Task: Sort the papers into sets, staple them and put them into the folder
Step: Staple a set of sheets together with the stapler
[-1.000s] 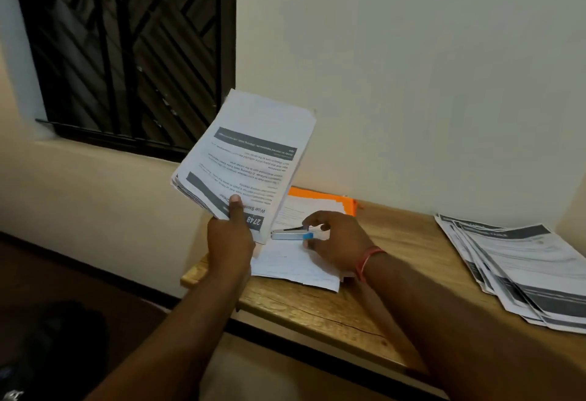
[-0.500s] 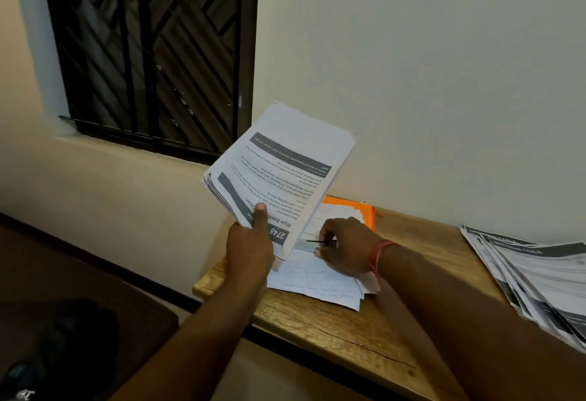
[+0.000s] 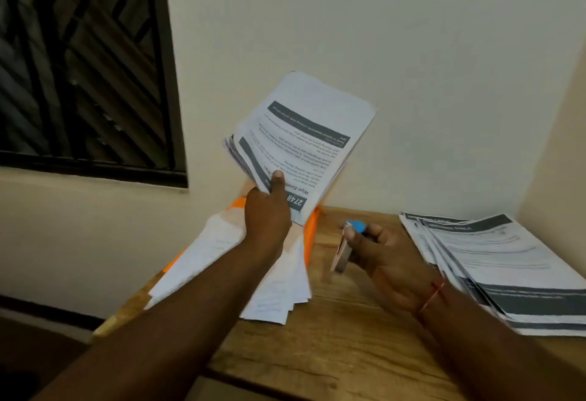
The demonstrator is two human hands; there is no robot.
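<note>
My left hand (image 3: 266, 220) grips a thick set of printed papers (image 3: 304, 143) by its lower corner, thumb on top, raised above the table. My right hand (image 3: 380, 251) holds a small stapler (image 3: 344, 248) with a blue tip, lifted off the table just right of the folder. An orange folder (image 3: 309, 235) lies on the wooden table (image 3: 336, 346) under a loose pile of white sheets (image 3: 272, 289). My left arm hides part of that pile.
A fanned stack of printed papers (image 3: 501, 267) lies at the table's right end, near the wall corner. A barred window (image 3: 85, 64) fills the upper left. The table's left and front edges drop off to a dark floor.
My right hand has picked the stapler up from the white sheets and carried it to the right. The camera has swung right; the left hand still holds the paper set up.
</note>
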